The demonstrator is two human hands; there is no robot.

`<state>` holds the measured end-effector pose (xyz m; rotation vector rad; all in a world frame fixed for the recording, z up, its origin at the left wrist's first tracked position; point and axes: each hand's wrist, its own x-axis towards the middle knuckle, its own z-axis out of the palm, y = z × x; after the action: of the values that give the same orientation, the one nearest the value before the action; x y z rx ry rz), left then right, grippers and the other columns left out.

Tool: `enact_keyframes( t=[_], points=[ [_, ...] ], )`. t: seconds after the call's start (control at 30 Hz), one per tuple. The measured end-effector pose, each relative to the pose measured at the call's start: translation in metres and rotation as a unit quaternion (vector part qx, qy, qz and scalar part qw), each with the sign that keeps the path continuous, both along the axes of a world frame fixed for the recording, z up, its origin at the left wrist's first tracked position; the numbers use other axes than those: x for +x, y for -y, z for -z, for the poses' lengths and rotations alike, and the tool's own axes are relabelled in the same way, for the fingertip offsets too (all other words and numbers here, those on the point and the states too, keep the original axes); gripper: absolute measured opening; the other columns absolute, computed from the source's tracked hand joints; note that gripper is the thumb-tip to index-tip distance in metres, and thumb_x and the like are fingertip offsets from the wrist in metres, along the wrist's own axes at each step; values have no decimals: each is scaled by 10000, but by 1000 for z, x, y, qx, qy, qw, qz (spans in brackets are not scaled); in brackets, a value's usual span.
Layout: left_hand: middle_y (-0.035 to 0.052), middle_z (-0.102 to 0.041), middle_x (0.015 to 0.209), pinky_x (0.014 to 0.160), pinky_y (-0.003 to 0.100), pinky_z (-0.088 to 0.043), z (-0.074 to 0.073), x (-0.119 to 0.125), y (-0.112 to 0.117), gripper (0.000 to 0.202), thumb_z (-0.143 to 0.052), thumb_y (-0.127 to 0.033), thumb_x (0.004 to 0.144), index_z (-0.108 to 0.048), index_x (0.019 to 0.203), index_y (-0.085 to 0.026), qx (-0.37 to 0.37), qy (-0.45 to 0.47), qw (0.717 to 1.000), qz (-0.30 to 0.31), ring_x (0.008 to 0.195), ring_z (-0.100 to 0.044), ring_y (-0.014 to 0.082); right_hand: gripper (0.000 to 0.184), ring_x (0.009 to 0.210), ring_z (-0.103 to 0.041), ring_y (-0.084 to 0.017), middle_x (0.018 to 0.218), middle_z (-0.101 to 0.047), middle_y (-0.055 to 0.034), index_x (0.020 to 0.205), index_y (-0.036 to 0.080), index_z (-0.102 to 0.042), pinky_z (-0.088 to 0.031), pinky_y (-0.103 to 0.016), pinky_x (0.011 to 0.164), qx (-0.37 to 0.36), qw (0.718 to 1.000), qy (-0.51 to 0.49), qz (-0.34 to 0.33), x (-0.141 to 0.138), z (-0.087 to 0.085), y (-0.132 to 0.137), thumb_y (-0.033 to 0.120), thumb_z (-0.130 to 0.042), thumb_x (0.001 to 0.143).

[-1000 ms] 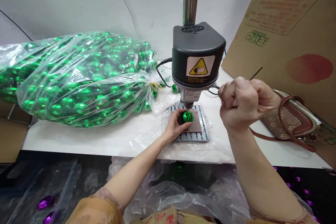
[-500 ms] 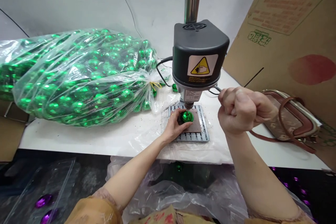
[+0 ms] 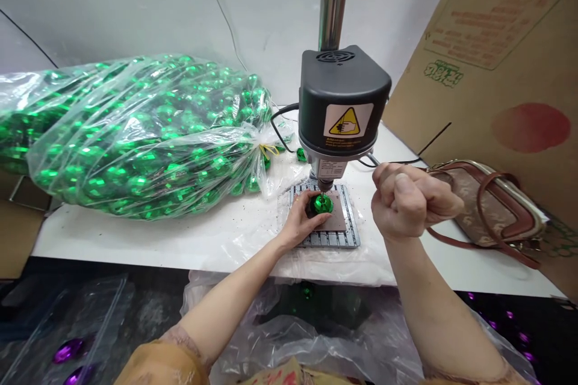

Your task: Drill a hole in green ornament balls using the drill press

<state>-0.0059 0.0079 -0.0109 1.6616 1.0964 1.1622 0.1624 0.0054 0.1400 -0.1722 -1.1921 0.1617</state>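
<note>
White surface (image 3: 474, 271) carries bench drill (image 3: 341, 99), bagged green baubles (image 3: 135, 138), handbag (image 3: 492, 210); left hand (image 3: 298, 219) grips green bauble (image 3: 321, 204) under bit, right hand (image 3: 404, 201) fisted on lever (image 3: 372, 160).

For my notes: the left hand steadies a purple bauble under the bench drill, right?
No: the bauble is green, not purple, as the head view shows. The left hand does steady it under the bench drill.

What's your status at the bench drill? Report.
Left hand gripping green mirrored bauble on the slotted plate, under the drill bit. Right hand fisted on the feed lever. Bagged baubles off to the left.
</note>
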Motion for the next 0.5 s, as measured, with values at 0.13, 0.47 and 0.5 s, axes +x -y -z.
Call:
enact_keyframes(
  t=[0.13, 0.47, 0.5],
  points=[
    [86, -638, 1224, 1072, 463, -451, -1, 1, 2, 541, -865, -374, 766, -613, 1226, -244, -3, 10, 1000, -11, 1210, -581, 291, 451, 386, -257, -37, 471, -276, 73, 522, 183, -215, -290, -258, 427, -2, 1000, 3, 10, 1, 9, 1, 92, -579, 770],
    [89, -652, 1148, 956, 444, -496, -22, 10, 18, 479, -856, -356, 754, -607, 1139, -218, 22, -70, 991, -114, 1126, -610, 295, 434, 336, -288, -55, 370, -333, 81, 461, 216, -360, -221, -268, 362, -226, 970, -77, -55, -5, -62, -2, 169, -654, 776],
    [86, -651, 1112, 920, 431, -500, -28, 9, 28, 458, -852, -374, 753, -604, 1105, -218, 35, -96, 984, -143, 1093, -613, 291, 431, 332, -288, -53, 369, -340, 81, 460, 218, -367, -211, -268, 355, -244, 965, -80, -58, -4, -68, -3, 175, -666, 766]
  ],
)
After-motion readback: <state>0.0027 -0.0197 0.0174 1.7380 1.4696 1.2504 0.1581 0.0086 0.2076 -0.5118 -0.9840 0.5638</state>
